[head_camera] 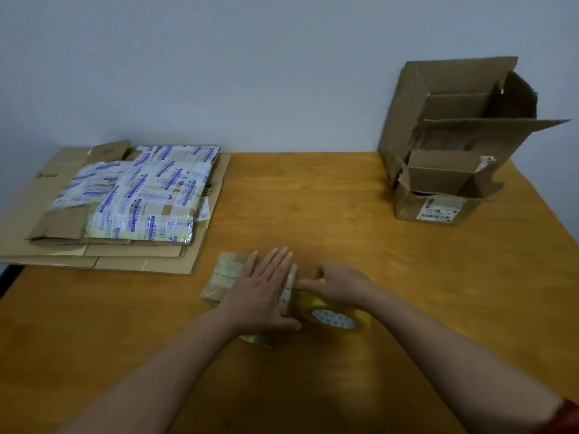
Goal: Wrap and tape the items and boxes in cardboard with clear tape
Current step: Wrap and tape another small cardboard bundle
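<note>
Parcel (224,274) partly taped: your left hand (263,289) presses it flat, your right hand (341,283) grips the tape roll (338,319); open boxes (454,136) not yet wrapped.

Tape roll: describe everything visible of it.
The tape roll is a yellowish, see-through ring with a blue-and-white printed core. It stands tilted on the wooden table, close beside the right end of the taped parcel, its open middle facing the camera. The right hand grips its upper part, and a finger points toward the parcel.
</note>
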